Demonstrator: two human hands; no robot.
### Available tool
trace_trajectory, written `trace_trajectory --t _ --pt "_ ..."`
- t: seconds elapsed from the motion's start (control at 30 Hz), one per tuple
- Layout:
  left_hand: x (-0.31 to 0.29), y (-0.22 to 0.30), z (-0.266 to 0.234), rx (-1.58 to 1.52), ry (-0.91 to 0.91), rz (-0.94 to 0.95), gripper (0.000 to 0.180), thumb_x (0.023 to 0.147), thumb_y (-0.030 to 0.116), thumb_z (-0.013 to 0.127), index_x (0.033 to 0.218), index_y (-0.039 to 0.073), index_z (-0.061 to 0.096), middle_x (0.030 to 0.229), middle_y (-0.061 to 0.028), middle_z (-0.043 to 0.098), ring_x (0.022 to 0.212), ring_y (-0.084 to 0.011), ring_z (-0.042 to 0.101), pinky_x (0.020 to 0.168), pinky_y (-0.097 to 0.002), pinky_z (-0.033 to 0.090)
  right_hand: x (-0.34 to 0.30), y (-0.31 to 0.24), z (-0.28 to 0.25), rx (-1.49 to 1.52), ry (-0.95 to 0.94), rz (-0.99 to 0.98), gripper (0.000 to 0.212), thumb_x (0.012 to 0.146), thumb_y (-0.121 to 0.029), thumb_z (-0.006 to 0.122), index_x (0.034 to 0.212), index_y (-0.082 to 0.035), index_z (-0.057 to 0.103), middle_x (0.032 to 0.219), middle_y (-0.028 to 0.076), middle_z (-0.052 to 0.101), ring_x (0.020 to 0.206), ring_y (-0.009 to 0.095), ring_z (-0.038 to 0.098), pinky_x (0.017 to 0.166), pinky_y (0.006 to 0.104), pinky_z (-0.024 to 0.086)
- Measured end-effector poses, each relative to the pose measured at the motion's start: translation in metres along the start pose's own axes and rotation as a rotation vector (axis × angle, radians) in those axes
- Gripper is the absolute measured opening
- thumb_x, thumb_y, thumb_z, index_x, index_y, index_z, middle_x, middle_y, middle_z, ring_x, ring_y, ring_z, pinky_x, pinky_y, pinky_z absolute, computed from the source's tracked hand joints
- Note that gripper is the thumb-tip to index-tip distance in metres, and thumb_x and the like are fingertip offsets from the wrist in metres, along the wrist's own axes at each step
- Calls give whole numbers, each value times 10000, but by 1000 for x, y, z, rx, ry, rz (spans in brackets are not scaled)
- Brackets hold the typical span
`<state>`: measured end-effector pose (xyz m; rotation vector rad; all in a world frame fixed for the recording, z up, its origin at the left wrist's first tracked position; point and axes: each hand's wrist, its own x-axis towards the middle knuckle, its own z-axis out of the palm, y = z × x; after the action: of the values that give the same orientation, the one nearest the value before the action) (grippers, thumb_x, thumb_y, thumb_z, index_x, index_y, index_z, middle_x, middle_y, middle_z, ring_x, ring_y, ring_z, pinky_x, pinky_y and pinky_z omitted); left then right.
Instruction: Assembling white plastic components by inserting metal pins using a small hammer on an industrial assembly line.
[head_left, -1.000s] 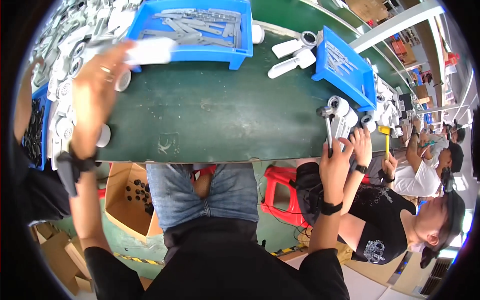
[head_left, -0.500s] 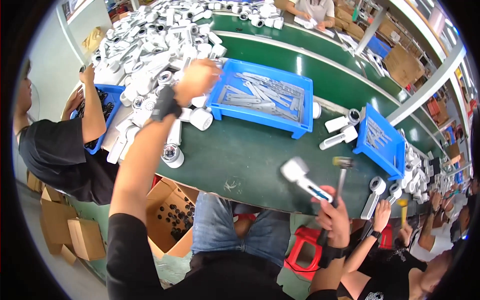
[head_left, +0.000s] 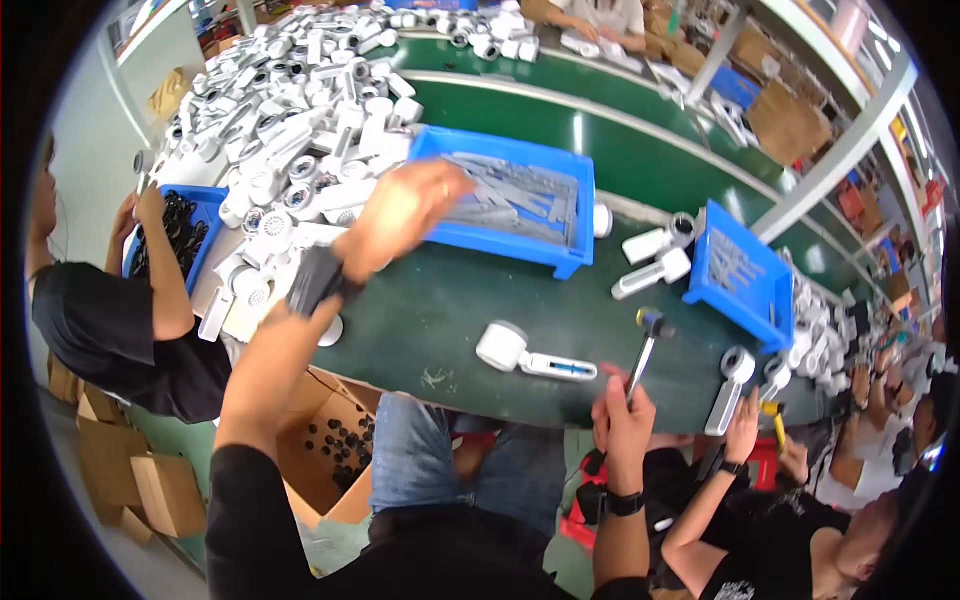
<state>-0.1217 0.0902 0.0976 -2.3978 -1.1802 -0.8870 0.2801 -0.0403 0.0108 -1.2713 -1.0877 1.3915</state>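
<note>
My left hand (head_left: 405, 215) reaches over the near left corner of a blue tray (head_left: 500, 244) that holds flat grey strips (head_left: 515, 200). Motion blurs its fingers, so whether they grip anything is unclear. A hammer (head_left: 643, 362) is in my right hand (head_left: 625, 420), its fingers wrapped round the handle and its head pointing up and away. Just left of that hand, a white device with a round head and slotted handle (head_left: 550, 366) lies on the green table, handle toward my right hand.
A big heap of similar white devices (head_left: 300, 130) covers the far left. To the right stand a second blue tray (head_left: 740, 275) and more white devices (head_left: 655, 255). Co-workers sit on both sides; one holds a yellow-headed hammer (head_left: 779, 420). An open carton with black round parts (head_left: 335, 440) is below the table edge.
My left hand has moved from beside the heap to over the tray's near left corner. The white device has left my right hand and lies on the table; the hammer stays held.
</note>
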Motion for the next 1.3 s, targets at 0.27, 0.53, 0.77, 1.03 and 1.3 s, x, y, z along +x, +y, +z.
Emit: trace_trajectory --t 0.27,0.53,0.77,1.03,1.3 --pt "-54 158 44 -428 4 38 369 818 174 823 1165 65 763 1269 -78 716 1149 -260 709 962 -426 608 -3 -18 40 12 -63 -34 231 1055 -79 667 1260 21 706 811 44 717 420 17 412 379 229 249" --pt "-71 163 79 -444 -134 -197 369 800 309 872 1088 92 789 1416 -72 662 1367 -301 576 1144 -447 486 27 16 17 -296 -67 -144 194 1062 -116 673 1194 10 739 815 45 758 462 -9 407 414 211 252" --pt "-58 156 73 -489 12 -212 337 831 330 858 1087 117 807 1352 -62 689 1301 -295 596 1159 -493 418 12 -8 7 3 -100 -179 280 1081 -104 609 1317 35 666 751 86 698 419 33 396 395 219 265" --pt "-57 164 62 -612 -174 -261 345 850 335 855 1145 167 793 1034 -6 740 1137 -204 624 1075 -443 325 12 -20 20 -258 -137 -50 225 1049 -110 676 1232 2 743 773 32 731 496 4 429 451 201 281" --pt "-68 162 74 -356 -17 -219 534 778 261 881 1277 133 736 1206 -44 721 1222 -258 618 1139 -485 439 34 -2 24 -223 -62 12 189 1014 -107 719 1163 -18 793 717 -30 695 525 -11 425 470 211 280"
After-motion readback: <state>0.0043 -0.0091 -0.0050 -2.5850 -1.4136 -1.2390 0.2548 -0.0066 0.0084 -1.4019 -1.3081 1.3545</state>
